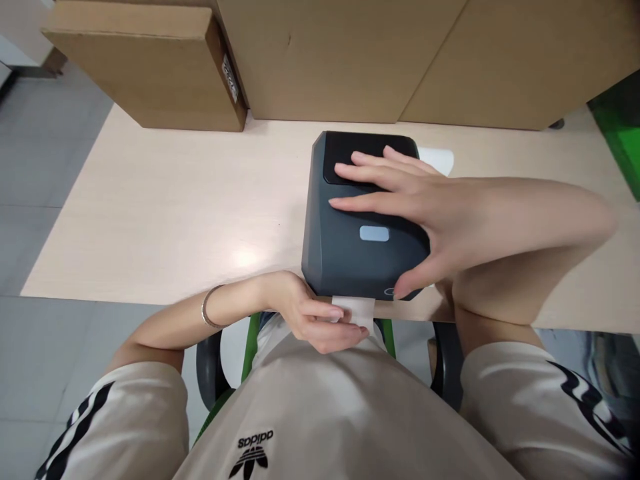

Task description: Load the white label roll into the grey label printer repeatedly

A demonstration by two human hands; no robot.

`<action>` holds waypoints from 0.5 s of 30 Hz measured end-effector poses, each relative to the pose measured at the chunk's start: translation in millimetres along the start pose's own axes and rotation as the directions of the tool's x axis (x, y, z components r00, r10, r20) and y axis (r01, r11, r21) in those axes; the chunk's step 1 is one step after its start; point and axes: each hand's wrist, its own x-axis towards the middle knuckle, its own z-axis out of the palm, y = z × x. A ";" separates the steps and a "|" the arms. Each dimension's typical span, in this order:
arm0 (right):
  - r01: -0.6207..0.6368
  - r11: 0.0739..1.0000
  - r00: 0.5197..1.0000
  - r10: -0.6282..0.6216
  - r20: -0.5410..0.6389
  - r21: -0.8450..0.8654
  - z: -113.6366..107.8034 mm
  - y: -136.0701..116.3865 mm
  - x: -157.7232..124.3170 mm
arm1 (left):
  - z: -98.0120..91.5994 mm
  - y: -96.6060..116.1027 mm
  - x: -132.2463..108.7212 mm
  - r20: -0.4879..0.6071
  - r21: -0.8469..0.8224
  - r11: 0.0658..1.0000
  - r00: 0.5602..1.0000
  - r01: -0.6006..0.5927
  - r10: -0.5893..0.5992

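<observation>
A dark grey label printer with a black panel on its lid and a light blue button sits at the table's near edge. My right hand lies spread over its top, fingertips on the black panel and thumb near the front right corner. From the printer's front a white paper strip hangs out. Below the front left corner, my left hand has its fingers closed around the strip's left side; the exact grip is partly hidden. White paper also shows behind the printer, partly covered by my right hand.
A closed cardboard box stands at the back left of the light wooden table. Large cardboard panels line the back. A green object is at the far right. Chair armrests flank my body.
</observation>
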 end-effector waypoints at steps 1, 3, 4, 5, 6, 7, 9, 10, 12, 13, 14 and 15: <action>0.006 1.000 1.000 -0.006 -0.005 -0.017 7.6 -2.0 2.5 | 0.4 0.4 -0.7 0.009 -0.020 1.000 1.000 0.009 -0.008; 0.010 0.999 1.000 -0.011 -0.022 -0.045 20.6 -6.1 6.5 | 1.2 2.6 -3.5 0.052 -0.165 0.984 0.997 0.070 -0.062; 0.008 0.998 0.999 -0.010 -0.031 -0.055 25.5 -7.8 7.8 | 1.6 4.1 -4.9 0.100 -0.264 0.956 0.990 0.127 -0.104; 0.005 0.998 0.999 -0.007 -0.037 -0.064 29.2 -9.0 8.7 | 1.7 5.6 -6.0 0.171 -0.348 0.916 0.974 0.199 -0.146; 0.001 0.997 0.999 -0.004 -0.043 -0.071 31.7 -9.6 9.3 | 1.5 7.0 -6.4 0.254 -0.405 0.872 0.950 0.274 -0.180; -0.002 0.997 0.999 -0.001 -0.045 -0.077 33.1 -9.6 9.6 | 1.0 8.1 -6.2 0.337 -0.435 0.830 0.918 0.349 -0.210; -0.005 0.996 0.999 0.002 -0.041 -0.084 33.7 -8.7 9.5 | -1.0 8.9 -4.1 0.423 -0.445 0.766 0.863 0.464 -0.277; -0.005 0.996 0.999 0.002 -0.040 -0.086 33.4 -8.2 9.2 | -2.1 8.6 -2.7 0.410 -0.437 0.758 0.857 0.485 -0.312; -0.004 0.996 0.999 0.000 -0.041 -0.086 32.9 -9.2 8.5 | -4.0 7.9 -0.7 0.299 -0.400 0.794 0.884 0.458 -0.359; -0.006 0.996 0.999 0.002 -0.042 -0.088 33.0 -11.0 8.2 | -4.3 7.9 -0.8 0.235 -0.372 0.825 0.903 0.425 -0.359; -0.014 0.996 0.999 0.010 -0.047 -0.090 33.4 -13.9 7.9 | -3.8 8.4 -1.9 0.183 -0.349 0.852 0.920 0.390 -0.346; -0.031 0.995 0.998 0.026 -0.052 -0.095 33.9 -17.7 7.6 | -2.6 9.4 -4.3 0.160 -0.340 0.866 0.930 0.367 -0.332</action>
